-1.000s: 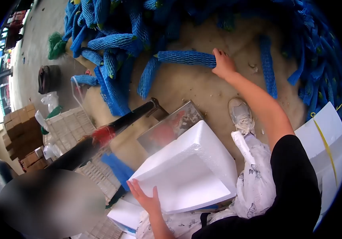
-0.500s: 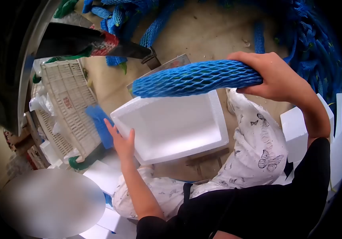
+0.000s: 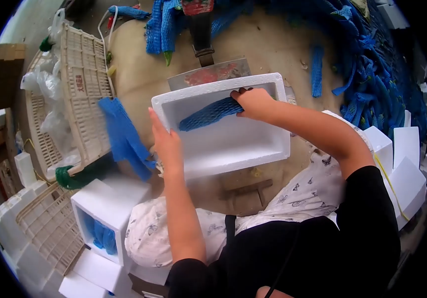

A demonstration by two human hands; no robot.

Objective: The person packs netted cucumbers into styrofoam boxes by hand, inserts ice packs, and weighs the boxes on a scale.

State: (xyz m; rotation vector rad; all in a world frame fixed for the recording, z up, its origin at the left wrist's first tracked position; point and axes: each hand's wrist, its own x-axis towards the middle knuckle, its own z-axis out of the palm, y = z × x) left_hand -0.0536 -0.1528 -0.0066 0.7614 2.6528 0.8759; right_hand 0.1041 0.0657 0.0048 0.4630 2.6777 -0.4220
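Observation:
My right hand (image 3: pixel 256 103) reaches into a white foam box (image 3: pixel 221 161) and grips one end of a long vegetable in a blue foam net sleeve (image 3: pixel 208 115). The sleeved vegetable lies at a slant inside, toward the far wall; its kind is hidden by the net. At the box's left wall, my left hand (image 3: pixel 168 144) holds the rim, fingers along the outside and thumb at the inner side. The box's open side faces me, tilted.
Beyond the box stands a metal scale-like plate (image 3: pixel 233 72) on a post. More blue-netted vegetables (image 3: pixel 372 84) are piled at right. A cream plastic crate (image 3: pixel 86 84), blue sheets (image 3: pixel 126 136) and a foam box with blue contents (image 3: pixel 99 198) are at left.
My right hand has lowered the netted vegetable from above the box into it. My left hand has come onto the box's left wall. The view has shifted.

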